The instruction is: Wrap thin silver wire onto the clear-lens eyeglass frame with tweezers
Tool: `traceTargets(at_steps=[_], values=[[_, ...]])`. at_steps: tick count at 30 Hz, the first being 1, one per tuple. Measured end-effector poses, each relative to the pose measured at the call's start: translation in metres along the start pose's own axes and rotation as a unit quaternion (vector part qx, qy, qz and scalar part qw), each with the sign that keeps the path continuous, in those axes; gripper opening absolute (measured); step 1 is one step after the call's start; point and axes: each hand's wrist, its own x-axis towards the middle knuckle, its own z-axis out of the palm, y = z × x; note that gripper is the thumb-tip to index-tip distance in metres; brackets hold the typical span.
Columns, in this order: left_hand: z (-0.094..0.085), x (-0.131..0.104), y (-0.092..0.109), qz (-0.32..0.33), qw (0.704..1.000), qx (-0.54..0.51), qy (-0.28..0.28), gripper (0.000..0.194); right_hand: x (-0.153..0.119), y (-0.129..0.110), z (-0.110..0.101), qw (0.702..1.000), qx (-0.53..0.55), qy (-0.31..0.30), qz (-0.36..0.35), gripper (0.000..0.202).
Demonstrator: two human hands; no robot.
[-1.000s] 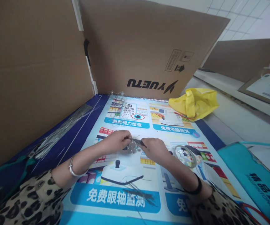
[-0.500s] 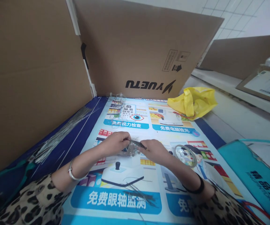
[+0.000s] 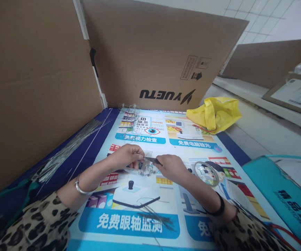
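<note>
My left hand [image 3: 129, 156] is closed in a pinch at the middle of the printed mat, on a small tangle of wire and clear beads [image 3: 146, 168]. My right hand [image 3: 171, 167] is wrapped round a slim dark tweezer-like tool [image 3: 152, 160], its tip pointing left and meeting the work at my left fingertips. The beaded wire piece hangs between and just below both hands. Loose cut wires [image 3: 152, 218] lie on the mat nearer to me.
A wire bundle [image 3: 69, 150] and teal-handled scissors [image 3: 22, 195] lie at left. Beaded wire pieces [image 3: 130, 118] sit at the back, by upright cardboard [image 3: 150, 52]. At right are a clear round dish [image 3: 206, 173], a yellow bag [image 3: 215, 115] and a teal case [image 3: 278, 195].
My left hand has shifted slightly left and down, its fingers curling more. The beaded piece now hangs lower and is turned. My right hand has barely moved.
</note>
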Motion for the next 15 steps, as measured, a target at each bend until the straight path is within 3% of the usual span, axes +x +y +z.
traceTargets(at_steps=[4, 15], values=[[0.0032, 0.0040, -0.0043, 0.001, 1.000, -0.006, 0.017, 0.012, -0.0003, 0.0007, 0.0030, 1.000, -0.006, 0.013, -0.004, 0.025], [0.0048, 0.0040, -0.0077, 0.032, 0.999, -0.019, -0.010, 0.018, -0.0007, -0.0008, 0.0016, 1.000, -0.015, 0.009, 0.000, 0.024]])
